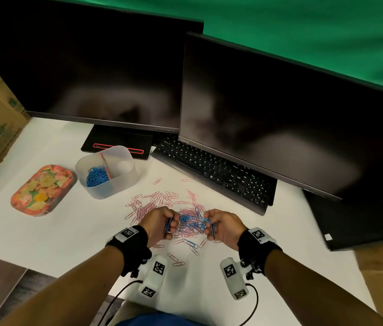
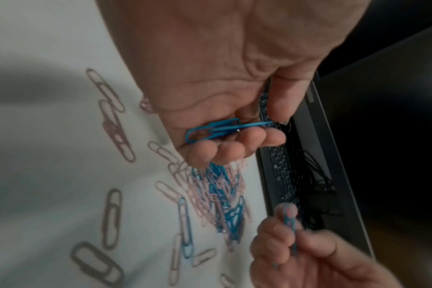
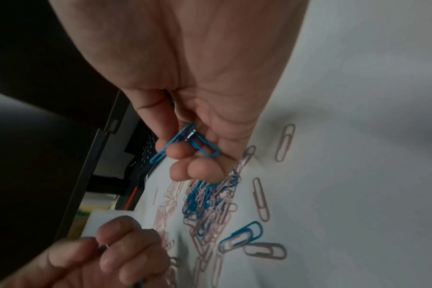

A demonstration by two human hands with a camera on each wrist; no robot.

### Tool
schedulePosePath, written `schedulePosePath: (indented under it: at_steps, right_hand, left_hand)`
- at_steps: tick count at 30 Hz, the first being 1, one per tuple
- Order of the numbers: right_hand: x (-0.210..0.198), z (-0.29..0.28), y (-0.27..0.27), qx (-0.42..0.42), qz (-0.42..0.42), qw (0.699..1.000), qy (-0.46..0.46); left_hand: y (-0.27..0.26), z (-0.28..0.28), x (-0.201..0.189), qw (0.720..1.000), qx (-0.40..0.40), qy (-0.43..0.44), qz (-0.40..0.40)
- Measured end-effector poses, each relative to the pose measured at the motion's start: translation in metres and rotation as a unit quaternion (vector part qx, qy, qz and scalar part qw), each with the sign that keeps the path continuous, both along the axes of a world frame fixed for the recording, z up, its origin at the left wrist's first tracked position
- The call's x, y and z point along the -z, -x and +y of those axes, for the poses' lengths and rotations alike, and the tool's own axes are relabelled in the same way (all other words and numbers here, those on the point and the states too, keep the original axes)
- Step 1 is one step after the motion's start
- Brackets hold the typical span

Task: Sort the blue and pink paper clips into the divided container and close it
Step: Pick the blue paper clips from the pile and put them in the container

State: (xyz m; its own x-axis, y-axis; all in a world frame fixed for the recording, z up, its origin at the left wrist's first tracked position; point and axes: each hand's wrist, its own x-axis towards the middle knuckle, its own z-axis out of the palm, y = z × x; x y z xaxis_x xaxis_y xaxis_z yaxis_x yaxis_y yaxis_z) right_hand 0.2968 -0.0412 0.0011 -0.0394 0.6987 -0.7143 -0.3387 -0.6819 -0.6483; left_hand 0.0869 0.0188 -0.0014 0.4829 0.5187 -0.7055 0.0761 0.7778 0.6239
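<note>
Now the left hand (image 1: 160,222) and right hand (image 1: 223,228) each curl fingers around thin blue wire paper clips (image 2: 217,130); between their fingertips lies the tangled blue-and-pink pile (image 1: 189,222), the frosted divided container (image 1: 107,171) well beyond.

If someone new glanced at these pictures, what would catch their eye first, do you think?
Probably the tangled heap of pink and blue paper clips on the white desk, with the left hand and right hand each pinching blue clips at its near edge. Next, the divided container behind and to the left, blue clips in one compartment, its floral lid beside it.
</note>
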Motion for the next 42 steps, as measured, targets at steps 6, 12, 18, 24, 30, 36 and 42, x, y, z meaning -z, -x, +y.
schedulePosePath:
  at_steps: [6, 12, 18, 24, 30, 36, 42]
  right_hand:
    - [-0.001, -0.003, -0.004, 0.078, 0.073, 0.994, -0.002]
    - [-0.001, -0.004, -0.013, 0.093, 0.065, 0.993, 0.008]
    - [0.009, 0.001, -0.025, 0.033, -0.139, 0.990, 0.010]
    - [0.009, 0.007, -0.030, -0.062, -0.283, 0.957, 0.021]
    - [0.008, 0.011, -0.006, -0.361, -0.565, 0.734, -0.106]
    - [0.012, 0.027, -0.002, -0.450, -0.607, 0.643, -0.128]
    - [0.012, 0.026, -0.007, -0.458, -0.585, 0.656, -0.134]
  left_hand:
    - [-0.014, -0.002, -0.001, 0.999, -0.016, -0.003, 0.045]
    - [-0.030, -0.020, 0.000, 0.824, 0.315, -0.393, 0.260]
    - [-0.041, -0.030, 0.014, 0.656, 0.462, -0.507, 0.315]
    - [-0.040, -0.029, 0.015, 0.637, 0.478, -0.510, 0.325]
    - [-0.033, -0.025, 0.012, 0.712, 0.386, -0.501, 0.305]
    - [-0.018, -0.012, 0.001, 0.849, 0.214, -0.405, 0.264]
    - [-0.002, 0.001, 0.003, 0.907, 0.110, -0.334, 0.233]
